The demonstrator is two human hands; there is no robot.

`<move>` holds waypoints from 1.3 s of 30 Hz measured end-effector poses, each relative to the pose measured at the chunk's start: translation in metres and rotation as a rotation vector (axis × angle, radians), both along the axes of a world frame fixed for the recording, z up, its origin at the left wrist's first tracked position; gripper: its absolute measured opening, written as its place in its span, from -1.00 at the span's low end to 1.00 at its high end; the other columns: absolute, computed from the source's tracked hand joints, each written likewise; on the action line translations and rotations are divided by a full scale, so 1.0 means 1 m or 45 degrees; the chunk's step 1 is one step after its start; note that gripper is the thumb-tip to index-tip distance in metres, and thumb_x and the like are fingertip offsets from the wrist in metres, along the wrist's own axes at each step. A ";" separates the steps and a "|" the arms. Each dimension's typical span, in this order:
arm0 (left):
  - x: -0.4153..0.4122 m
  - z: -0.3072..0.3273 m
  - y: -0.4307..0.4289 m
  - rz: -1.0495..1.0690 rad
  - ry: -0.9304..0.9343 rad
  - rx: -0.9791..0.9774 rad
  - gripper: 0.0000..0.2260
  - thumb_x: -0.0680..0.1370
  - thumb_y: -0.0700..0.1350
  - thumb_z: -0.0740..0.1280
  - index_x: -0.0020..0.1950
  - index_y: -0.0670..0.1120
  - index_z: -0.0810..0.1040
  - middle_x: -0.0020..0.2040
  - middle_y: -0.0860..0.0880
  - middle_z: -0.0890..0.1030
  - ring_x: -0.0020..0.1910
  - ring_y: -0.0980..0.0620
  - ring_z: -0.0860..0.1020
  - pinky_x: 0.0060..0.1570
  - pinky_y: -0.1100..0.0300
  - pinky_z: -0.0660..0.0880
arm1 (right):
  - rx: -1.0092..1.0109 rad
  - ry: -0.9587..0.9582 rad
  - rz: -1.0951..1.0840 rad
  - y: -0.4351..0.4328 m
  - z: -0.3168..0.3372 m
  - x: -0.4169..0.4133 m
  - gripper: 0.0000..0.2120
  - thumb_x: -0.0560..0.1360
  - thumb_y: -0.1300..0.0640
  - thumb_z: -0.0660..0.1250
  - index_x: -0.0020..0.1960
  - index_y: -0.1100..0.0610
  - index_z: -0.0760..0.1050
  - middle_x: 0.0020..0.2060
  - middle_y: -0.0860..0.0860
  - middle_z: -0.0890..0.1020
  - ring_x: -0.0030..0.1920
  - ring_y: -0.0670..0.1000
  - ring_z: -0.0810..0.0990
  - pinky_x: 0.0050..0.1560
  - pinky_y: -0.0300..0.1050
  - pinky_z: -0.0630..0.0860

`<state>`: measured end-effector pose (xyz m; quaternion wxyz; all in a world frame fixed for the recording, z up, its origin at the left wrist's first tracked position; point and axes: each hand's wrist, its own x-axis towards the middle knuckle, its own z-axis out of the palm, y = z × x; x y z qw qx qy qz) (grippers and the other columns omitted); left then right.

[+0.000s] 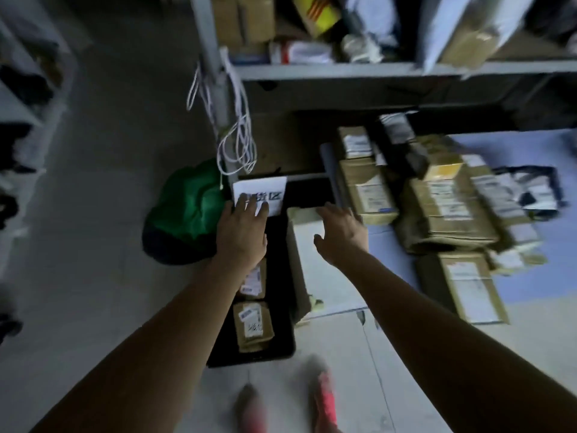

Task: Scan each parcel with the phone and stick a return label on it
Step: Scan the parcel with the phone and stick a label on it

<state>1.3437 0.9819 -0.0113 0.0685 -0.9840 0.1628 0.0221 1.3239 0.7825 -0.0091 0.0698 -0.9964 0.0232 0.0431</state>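
Both my arms reach forward and down toward the floor. My left hand (243,228) hovers over the black bin (281,348), fingers spread, its tips at the white paper sign (261,193) on the bin's far end. Two brown labelled parcels (253,326) lie in the bin below my left wrist. My right hand (340,234) is spread over the far end of a large white box (324,276) right of the bin; it holds nothing. A pile of brown cardboard parcels (437,210) with white labels lies on the blue mat (530,285) to the right. No phone or label roll is visible.
A grey metal shelf rack (312,70) full of boxes and bags stands ahead, with white cords (237,142) hanging from its post. A green bundle (187,210) lies on the floor left of the bin. My feet in pink shoes (324,398) are at the bottom.
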 end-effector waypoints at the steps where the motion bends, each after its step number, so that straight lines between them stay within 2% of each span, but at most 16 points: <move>1: -0.005 0.021 -0.014 -0.040 -0.024 0.001 -0.41 0.59 0.05 0.27 0.59 -0.06 0.20 0.58 -0.12 0.21 0.56 -0.15 0.16 0.48 -0.11 0.18 | -0.002 -0.023 -0.036 -0.014 0.021 -0.011 -0.59 0.49 0.02 0.39 0.32 -0.01 0.48 0.29 -0.04 0.53 0.31 0.11 0.47 0.26 0.01 0.39; 3: -0.019 0.056 -0.045 -0.095 -0.094 -0.005 -0.43 0.58 0.02 0.29 0.56 -0.05 0.24 0.57 -0.11 0.25 0.55 -0.15 0.20 0.48 -0.12 0.19 | -0.023 -0.068 -0.091 -0.046 0.055 -0.034 -0.64 0.48 0.04 0.40 0.27 0.02 0.49 0.22 -0.01 0.56 0.28 0.12 0.49 0.23 0.02 0.40; 5: -0.035 0.083 -0.079 -0.136 -0.152 -0.013 -0.48 0.57 -0.02 0.30 0.52 -0.04 0.31 0.54 -0.12 0.29 0.54 -0.16 0.22 0.44 -0.10 0.24 | -0.004 -0.085 -0.151 -0.080 0.081 -0.057 -0.64 0.49 0.05 0.40 0.28 0.00 0.50 0.25 -0.02 0.55 0.30 0.10 0.48 0.22 0.01 0.41; 7: -0.053 0.101 -0.117 -0.169 -0.161 -0.015 -0.51 0.56 -0.04 0.30 0.48 -0.05 0.33 0.51 -0.13 0.32 0.54 -0.17 0.22 0.39 -0.08 0.26 | 0.050 -0.084 -0.208 -0.116 0.100 -0.079 -0.62 0.49 0.05 0.40 0.29 -0.01 0.50 0.25 -0.02 0.56 0.30 0.11 0.50 0.19 -0.02 0.43; 9: -0.074 0.112 -0.156 -0.196 -0.161 -0.012 -0.53 0.56 -0.03 0.30 0.46 -0.06 0.35 0.46 -0.14 0.36 0.51 -0.17 0.25 0.37 -0.09 0.29 | 0.090 -0.086 -0.256 -0.157 0.110 -0.102 -0.67 0.46 0.05 0.39 0.22 -0.01 0.52 0.19 0.01 0.59 0.25 0.14 0.55 0.17 -0.03 0.44; 14: -0.132 0.111 -0.253 -0.217 -0.157 0.016 -0.57 0.59 -0.04 0.28 0.44 -0.06 0.36 0.42 -0.13 0.39 0.44 -0.17 0.32 0.38 -0.06 0.30 | 0.154 -0.077 -0.331 -0.262 0.110 -0.155 -0.49 0.44 -0.02 0.44 0.39 -0.10 0.47 0.28 0.04 0.59 0.31 0.13 0.52 0.24 -0.03 0.46; 18: -0.167 0.096 -0.316 -0.162 -0.162 -0.006 -0.61 0.57 0.02 0.29 0.37 -0.05 0.41 0.34 -0.08 0.44 0.35 -0.12 0.40 0.27 -0.04 0.33 | 0.232 -0.037 -0.376 -0.331 0.093 -0.177 -0.55 0.46 -0.01 0.42 0.33 -0.12 0.48 0.18 0.02 0.63 0.19 0.14 0.60 0.05 -0.05 0.53; 20: -0.182 0.078 -0.336 -0.119 -0.068 -0.028 -0.58 0.60 0.07 0.27 0.40 -0.07 0.38 0.35 -0.09 0.44 0.35 -0.13 0.41 0.24 -0.03 0.34 | 0.280 -0.016 -0.381 -0.353 0.079 -0.186 -0.62 0.46 -0.02 0.40 0.28 -0.09 0.51 0.13 0.03 0.64 0.15 0.16 0.60 -0.02 -0.07 0.48; 22: -0.189 0.056 -0.349 -0.073 0.054 -0.068 -0.56 0.62 0.11 0.23 0.43 -0.09 0.34 0.37 -0.12 0.43 0.36 -0.14 0.40 0.25 -0.02 0.34 | 0.331 0.022 -0.373 -0.368 0.061 -0.191 -0.59 0.48 -0.03 0.39 0.31 -0.06 0.50 0.15 0.07 0.64 0.17 0.18 0.59 0.04 -0.02 0.50; 25: -0.191 0.019 -0.362 0.051 0.192 -0.195 -0.55 0.63 0.15 0.21 0.41 -0.10 0.35 0.28 -0.13 0.50 0.26 -0.15 0.49 0.13 0.01 0.43 | 0.462 0.152 -0.407 -0.380 0.027 -0.187 -0.52 0.46 -0.02 0.43 0.35 0.01 0.48 0.22 0.08 0.62 0.21 0.15 0.56 0.12 -0.02 0.52; 27: -0.191 -0.010 -0.369 0.161 0.320 -0.326 -0.55 0.63 0.18 0.19 0.37 -0.11 0.36 0.19 -0.15 0.55 0.16 -0.17 0.55 0.04 0.00 0.49 | 0.536 0.225 -0.428 -0.383 0.003 -0.183 -0.44 0.46 -0.04 0.46 0.42 0.05 0.44 0.29 0.09 0.59 0.29 0.14 0.53 0.19 -0.04 0.48; 30: -0.186 -0.053 -0.383 0.327 0.536 -0.680 -0.56 0.64 0.24 0.15 0.30 -0.09 0.38 0.05 -0.12 0.62 0.01 -0.12 0.63 -0.05 -0.03 0.61 | 0.633 0.321 -0.448 -0.387 -0.031 -0.174 -0.31 0.47 -0.10 0.49 0.50 0.11 0.38 0.34 0.10 0.57 0.33 0.13 0.53 0.28 0.01 0.48; 31: -0.183 -0.063 -0.390 0.385 0.590 -0.781 -0.55 0.64 0.25 0.15 0.31 -0.08 0.38 0.05 -0.11 0.63 0.01 -0.12 0.64 -0.05 -0.03 0.62 | 0.644 0.345 -0.450 -0.389 -0.039 -0.170 -0.32 0.46 -0.13 0.48 0.49 0.11 0.39 0.31 0.09 0.59 0.30 0.13 0.55 0.23 0.00 0.52; 33: -0.179 -0.074 -0.403 0.477 0.654 -0.894 -0.55 0.64 0.23 0.17 0.33 -0.08 0.40 0.09 -0.09 0.64 0.05 -0.13 0.64 -0.09 0.04 0.59 | 0.625 0.365 -0.442 -0.392 -0.050 -0.161 -0.42 0.47 -0.15 0.47 0.39 0.10 0.50 0.21 0.05 0.65 0.20 0.09 0.60 0.03 -0.13 0.51; 36: -0.179 -0.080 -0.421 0.553 0.619 -0.991 -0.66 0.61 0.18 0.29 0.20 -0.05 0.50 0.05 0.00 0.66 0.02 -0.04 0.65 -0.16 0.17 0.56 | 0.610 0.371 -0.412 -0.397 -0.055 -0.153 -0.57 0.47 -0.09 0.47 0.26 0.08 0.59 0.06 0.00 0.70 -0.10 -0.03 0.58 -0.26 -0.28 0.42; 39: -0.183 -0.074 -0.429 0.590 0.558 -1.009 -0.72 0.59 0.19 0.31 0.14 0.02 0.51 -0.04 0.11 0.63 -0.12 0.11 0.59 -0.31 0.43 0.38 | 0.652 0.363 -0.363 -0.406 -0.049 -0.148 -0.64 0.47 -0.06 0.47 0.22 0.04 0.62 0.01 -0.04 0.71 -0.20 -0.09 0.54 -0.30 -0.31 0.43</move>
